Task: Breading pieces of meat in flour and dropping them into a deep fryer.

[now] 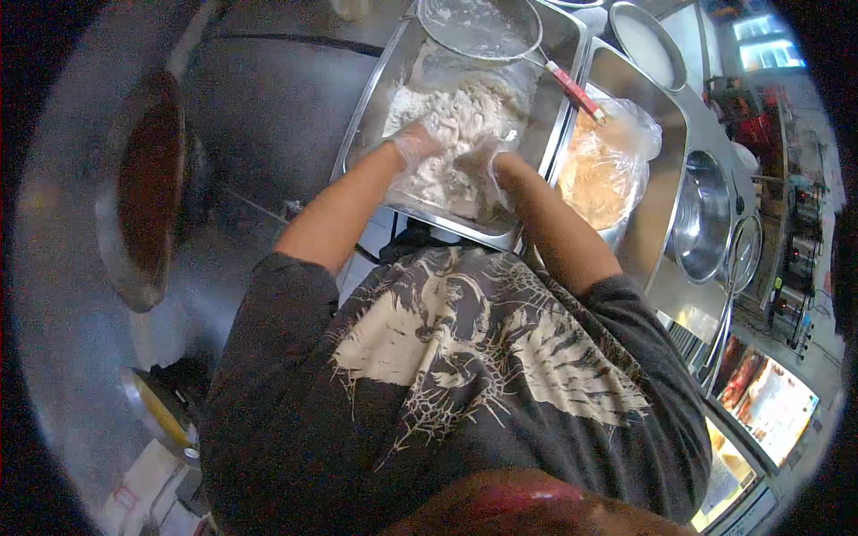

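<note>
A deep stainless steel pan [365,110] stands in front of me with white flour [436,181] in it. Lumpy flour-coated pieces [469,110] are heaped in the middle; what they are under the coating cannot be told. Both hands wear thin clear plastic gloves. My left hand [422,141] reaches into the heap from the left, and my right hand [479,157] is in it from the right. Flour hides the fingers of both, so their grip does not show. Across the pan's far end lies a round wire-mesh sieve [479,30], its red handle [573,90] pointing right.
Right of the pan, a second steel pan [657,167] holds a clear plastic bag of orange-tan crumbs [596,174]. Beyond it are a steel bowl [700,214] and a round pan with white contents [647,47]. A large vessel with dark red-brown contents [151,181] stands at left.
</note>
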Demonstrator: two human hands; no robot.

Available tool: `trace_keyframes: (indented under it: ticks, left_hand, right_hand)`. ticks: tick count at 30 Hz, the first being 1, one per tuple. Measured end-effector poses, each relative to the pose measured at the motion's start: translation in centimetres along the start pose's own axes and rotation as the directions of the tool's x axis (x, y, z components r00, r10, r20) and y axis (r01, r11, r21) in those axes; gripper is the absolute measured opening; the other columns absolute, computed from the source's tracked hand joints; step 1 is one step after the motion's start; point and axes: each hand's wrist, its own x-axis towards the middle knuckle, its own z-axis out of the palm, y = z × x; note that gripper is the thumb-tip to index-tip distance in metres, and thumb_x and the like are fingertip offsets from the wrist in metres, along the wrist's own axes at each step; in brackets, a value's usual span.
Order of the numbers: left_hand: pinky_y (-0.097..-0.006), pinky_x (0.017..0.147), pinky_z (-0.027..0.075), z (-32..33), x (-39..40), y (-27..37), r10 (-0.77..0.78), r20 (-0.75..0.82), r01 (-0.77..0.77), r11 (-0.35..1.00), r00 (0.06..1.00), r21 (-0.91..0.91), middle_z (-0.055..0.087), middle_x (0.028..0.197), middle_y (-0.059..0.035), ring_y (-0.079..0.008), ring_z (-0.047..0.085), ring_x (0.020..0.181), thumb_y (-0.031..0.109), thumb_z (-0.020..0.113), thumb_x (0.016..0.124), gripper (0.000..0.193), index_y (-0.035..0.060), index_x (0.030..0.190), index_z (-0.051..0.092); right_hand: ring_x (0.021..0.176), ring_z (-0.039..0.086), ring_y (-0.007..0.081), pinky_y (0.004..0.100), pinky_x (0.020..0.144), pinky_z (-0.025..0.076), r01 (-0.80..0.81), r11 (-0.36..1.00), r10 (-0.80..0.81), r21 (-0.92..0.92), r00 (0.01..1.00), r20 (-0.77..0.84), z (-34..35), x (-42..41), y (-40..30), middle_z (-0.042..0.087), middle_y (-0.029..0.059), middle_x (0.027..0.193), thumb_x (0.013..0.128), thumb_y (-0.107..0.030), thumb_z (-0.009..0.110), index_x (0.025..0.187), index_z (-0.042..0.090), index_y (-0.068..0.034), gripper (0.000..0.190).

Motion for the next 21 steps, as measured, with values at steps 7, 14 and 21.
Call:
trace_keyframes:
  ticks: [7, 14, 21]
  left_hand:
    - [-0.0339, 0.089, 0.045, -2.9, 1.2, 1.2, 0.061, -0.343, -0.150, 0.959, 0.937, -0.240, 0.062, 0.110, -0.0107, -0.0244, 0.059, 0.100, 0.032, 0.066, 0.075, 0.050, 0.0052, 0.116, 0.057]
    - [-0.0382, 0.089, 0.045, -5.0, 2.3, 0.6, 0.071, -0.270, -0.083, 0.996, 0.960, -0.035, 0.060, 0.114, -0.0145, -0.0300, 0.059, 0.100, 0.051, 0.057, 0.078, 0.064, 0.0063, 0.124, 0.049]
    - [-0.0386, 0.085, 0.046, -0.7, 0.5, -2.1, -0.129, 0.054, 0.111, 0.961, 0.990, 0.252, 0.061, 0.110, -0.0185, -0.0301, 0.059, 0.098, 0.039, 0.053, 0.080, 0.042, 0.0039, 0.100, 0.065]
  right_hand:
    - [0.086, 0.060, 0.0241, 0.0344, 0.075, 0.048, 0.381, 0.920, -0.290, 0.092, 0.820, -0.494, -6.3, -3.7, -0.1, 0.065, 0.0143, 0.095, 0.064, -0.030, 0.077, 0.104, 0.060, -0.002, 0.052]
    - [0.087, 0.057, 0.0134, 0.0289, 0.074, 0.049, 0.470, 0.864, -0.311, 0.182, 0.782, -0.541, -8.5, -0.3, 1.4, 0.063, 0.0072, 0.099, 0.066, -0.003, 0.073, 0.111, 0.056, -0.003, 0.049]
    - [0.076, 0.061, 0.0211, 0.0327, 0.070, 0.050, 0.123, 0.911, -0.133, -0.394, 0.991, 0.000, -4.1, -2.8, 1.6, 0.065, 0.0132, 0.087, 0.075, -0.011, 0.064, 0.094, 0.064, -0.002, 0.021]
